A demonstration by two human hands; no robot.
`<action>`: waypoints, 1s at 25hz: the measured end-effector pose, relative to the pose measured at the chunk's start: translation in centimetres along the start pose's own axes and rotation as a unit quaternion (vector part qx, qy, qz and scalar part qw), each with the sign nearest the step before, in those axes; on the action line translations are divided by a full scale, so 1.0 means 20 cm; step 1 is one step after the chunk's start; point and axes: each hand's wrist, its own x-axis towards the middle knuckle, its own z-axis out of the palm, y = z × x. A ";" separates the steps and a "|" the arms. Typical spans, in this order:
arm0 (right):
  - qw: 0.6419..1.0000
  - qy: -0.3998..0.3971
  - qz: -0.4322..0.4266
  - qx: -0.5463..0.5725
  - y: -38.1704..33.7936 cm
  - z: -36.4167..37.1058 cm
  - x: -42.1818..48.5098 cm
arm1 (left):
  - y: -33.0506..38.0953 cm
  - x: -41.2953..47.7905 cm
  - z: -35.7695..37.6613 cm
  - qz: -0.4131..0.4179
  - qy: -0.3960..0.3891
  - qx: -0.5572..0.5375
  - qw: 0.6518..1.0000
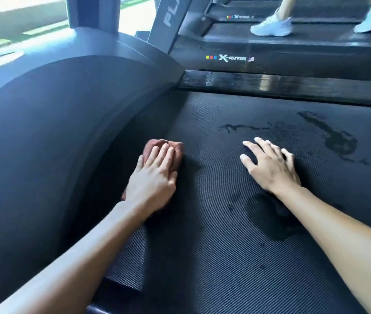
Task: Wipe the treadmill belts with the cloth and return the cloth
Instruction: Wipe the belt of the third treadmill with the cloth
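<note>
Head view: the reddish-brown cloth (pixel 157 145) lies bunched on the treadmill belt (pixel 225 245), at the belt's edge beside the curved motor hood (pixel 55 132). Its long axis runs from near left to far right under the left hand (pixel 152 177), which presses it with straight fingers. The right hand (pixel 272 166) rests spread on the belt, holding nothing, near dark wet marks (pixel 338 141).

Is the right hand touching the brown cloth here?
Apart. The head view shows bare belt between the right hand, spread flat on the belt, and the cloth, which lies under the left hand.
</note>
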 end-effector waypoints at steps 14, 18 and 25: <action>0.993 0.048 -0.089 0.053 -0.36 0.03 -1.03 | -0.09 -0.29 -0.02 -0.018 -0.010 -0.023 1.000; 0.994 0.064 -0.082 0.026 -0.34 0.08 -1.08 | 0.06 -0.49 0.01 0.055 0.010 -0.014 0.998; 0.994 0.067 -0.082 0.016 -0.36 0.07 -1.07 | -0.19 -0.48 -0.07 -0.080 -0.013 0.011 0.997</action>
